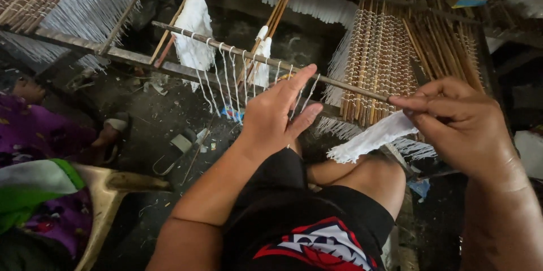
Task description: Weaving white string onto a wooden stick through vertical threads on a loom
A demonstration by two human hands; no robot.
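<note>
Ten-odd white string loops [226, 73] hang on my thin wooden rod [317, 76]; left hand [277, 115] spread, right-hand fingers [421, 114] pinching a white fringed strip [370, 137], rod half bare.

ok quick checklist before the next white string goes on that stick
1. Left hand steadies the thin wooden stick: ok, fingers spread against it.
2. Right hand grips the stick's near end: ok, fingertips pinched there.
3. Bundle of white strings in reach: ok, it hangs from the right hand.
4. Strings already on the stick hang evenly spaced: ok, a row of separate strands.
5. A single strand is separated from the bundle: cannot tell, the fingers hide it.
6. The stick's far end rests on the wooden frame: cannot tell exactly where it sits.
</note>
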